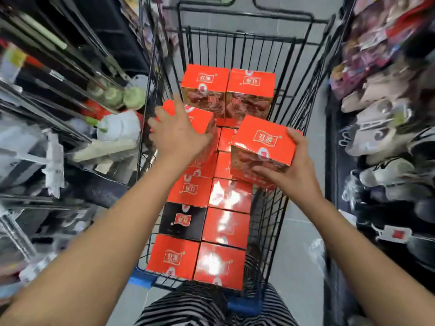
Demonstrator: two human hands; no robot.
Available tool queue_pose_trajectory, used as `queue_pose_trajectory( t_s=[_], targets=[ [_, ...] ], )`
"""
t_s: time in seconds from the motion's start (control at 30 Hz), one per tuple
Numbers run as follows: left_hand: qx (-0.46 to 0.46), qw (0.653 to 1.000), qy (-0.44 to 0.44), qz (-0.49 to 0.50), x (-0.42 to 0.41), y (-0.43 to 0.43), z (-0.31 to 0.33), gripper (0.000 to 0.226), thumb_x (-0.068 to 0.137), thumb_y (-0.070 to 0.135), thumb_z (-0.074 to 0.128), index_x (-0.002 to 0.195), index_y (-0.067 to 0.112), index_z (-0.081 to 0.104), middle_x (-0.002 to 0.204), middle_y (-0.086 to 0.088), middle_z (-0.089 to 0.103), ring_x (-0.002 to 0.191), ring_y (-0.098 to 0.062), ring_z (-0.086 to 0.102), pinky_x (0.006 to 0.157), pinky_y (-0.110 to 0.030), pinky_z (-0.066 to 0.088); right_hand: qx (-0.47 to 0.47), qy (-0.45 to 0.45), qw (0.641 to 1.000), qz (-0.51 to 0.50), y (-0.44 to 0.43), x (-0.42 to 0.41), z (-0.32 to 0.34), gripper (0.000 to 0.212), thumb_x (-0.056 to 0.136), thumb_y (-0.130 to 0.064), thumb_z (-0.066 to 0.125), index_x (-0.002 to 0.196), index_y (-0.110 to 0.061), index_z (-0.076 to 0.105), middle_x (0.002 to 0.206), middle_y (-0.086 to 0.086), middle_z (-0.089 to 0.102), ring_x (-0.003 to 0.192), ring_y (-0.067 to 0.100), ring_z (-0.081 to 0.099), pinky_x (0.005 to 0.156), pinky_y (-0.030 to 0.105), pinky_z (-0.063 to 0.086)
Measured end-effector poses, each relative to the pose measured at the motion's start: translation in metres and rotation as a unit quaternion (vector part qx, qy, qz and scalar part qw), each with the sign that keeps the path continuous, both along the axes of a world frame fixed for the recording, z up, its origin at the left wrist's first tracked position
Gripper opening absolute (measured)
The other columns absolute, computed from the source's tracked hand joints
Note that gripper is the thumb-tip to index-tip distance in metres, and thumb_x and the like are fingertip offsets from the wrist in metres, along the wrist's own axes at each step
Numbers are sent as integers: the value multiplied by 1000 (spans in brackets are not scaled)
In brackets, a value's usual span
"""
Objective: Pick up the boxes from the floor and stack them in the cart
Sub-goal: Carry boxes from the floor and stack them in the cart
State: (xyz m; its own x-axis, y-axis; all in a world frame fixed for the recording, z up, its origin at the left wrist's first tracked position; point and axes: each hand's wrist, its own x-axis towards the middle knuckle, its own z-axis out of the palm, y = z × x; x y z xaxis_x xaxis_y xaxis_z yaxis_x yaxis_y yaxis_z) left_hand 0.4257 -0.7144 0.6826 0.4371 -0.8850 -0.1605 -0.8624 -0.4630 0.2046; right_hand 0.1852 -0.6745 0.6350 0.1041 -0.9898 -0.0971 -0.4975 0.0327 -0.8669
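Striped top (202, 304) at frame's edge: a shopper loads a wire cart (235, 50) in a narrow shop aisle. R hand (294, 172) has fingers (266, 171) clamped on an orange box (263, 142), raised over the cart's right side above the lower rows (226, 222). L hand (179, 135), fingers spread, rests atop a 2nd-tier box (202, 118). Best approach, prob.: lower the orange box square beside that one, edges flush, w/ L hand steadying the tier so nothing slides.
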Motion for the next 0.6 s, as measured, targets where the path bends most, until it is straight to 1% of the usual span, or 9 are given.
queue_pose_trajectory(
  t_s=[0.13, 0.27, 0.3, 0.33, 0.4, 0.43, 0.5, 0.57, 0.6],
  targets=[
    [11, 999, 13, 48, -4, -24, -21, 119, 62, 69, 71, 152, 23, 9, 142, -23, 30, 124, -43, 35, 92, -55, 40, 5, 2, 1000, 0, -25, 12, -13, 95, 63, -52, 81, 135, -44, 20, 143, -1, 41, 127, 16, 47, 107, 38, 41],
    [-12, 999, 48, 21, -4, -28, -28, 112, 70, 77, 59, 152, 18, 10, 142, -20, 32, 125, -40, 35, 91, -52, 41, -40, -12, 999, 18, -40, 24, -27, 93, 68, -40, 81, 136, -40, 19, 139, -14, 32, 129, 10, 41, 107, 15, 31],
    [-18, 998, 57, 11, 0, -30, -26, 109, 72, 78, 55, 152, 17, 10, 141, -20, 35, 125, -40, 36, 93, -51, 40, -46, -13, 999, 23, -41, 26, -31, 93, 69, -35, 82, 136, -40, 19, 138, -18, 30, 129, 8, 39, 107, 13, 31],
    [-22, 998, 66, 2, 7, -33, -25, 107, 75, 77, 52, 152, 16, 11, 140, -21, 38, 125, -41, 38, 95, -50, 39, -48, -11, 998, 30, -42, 29, -34, 92, 69, -33, 83, 137, -39, 21, 138, -19, 30, 129, 8, 39, 108, 16, 32],
    [-38, 995, 91, -11, 25, -39, -23, 102, 78, 73, 54, 151, 14, 14, 137, -20, 46, 125, -39, 45, 97, -48, 39, -36, -8, 999, 32, -44, 33, -40, 92, 67, -38, 83, 139, -39, 25, 142, -10, 36, 131, 13, 41, 111, 32, 37],
    [-45, 992, 117, -9, 37, -42, -24, 100, 78, 70, 58, 151, 15, 17, 137, -18, 49, 124, -37, 47, 98, -46, 41, -22, -10, 999, 24, -45, 34, -39, 94, 65, -44, 83, 139, -42, 25, 144, -5, 38, 131, 15, 43, 110, 38, 39],
    [-32, 976, 215, 14, 56, -49, -26, 98, 75, 64, 67, 149, 18, 23, 137, -10, 52, 123, -30, 52, 100, -41, 42, 11, -21, 1000, -3, -43, 35, -34, 94, 62, -57, 82, 137, -51, 26, 145, -5, 39, 130, 13, 45, 108, 41, 41],
    [25, 937, 344, 55, 68, -53, -32, 88, 73, 57, 74, 143, 20, 37, 132, -4, 58, 113, -23, 59, 97, -36, 46, 44, -46, 997, -41, -39, 38, -27, 86, 64, -63, 77, 135, -57, 28, 140, -16, 43, 125, 6, 49, 107, 36, 43],
    [60, 910, 403, 76, 71, -54, -35, 74, 72, 55, 74, 131, 21, 48, 125, -2, 62, 104, -20, 63, 90, -34, 49, 57, -60, 995, -59, -37, 41, -24, 82, 67, -63, 76, 134, -58, 28, 133, -24, 46, 119, -1, 51, 104, 32, 44]
  ],
)
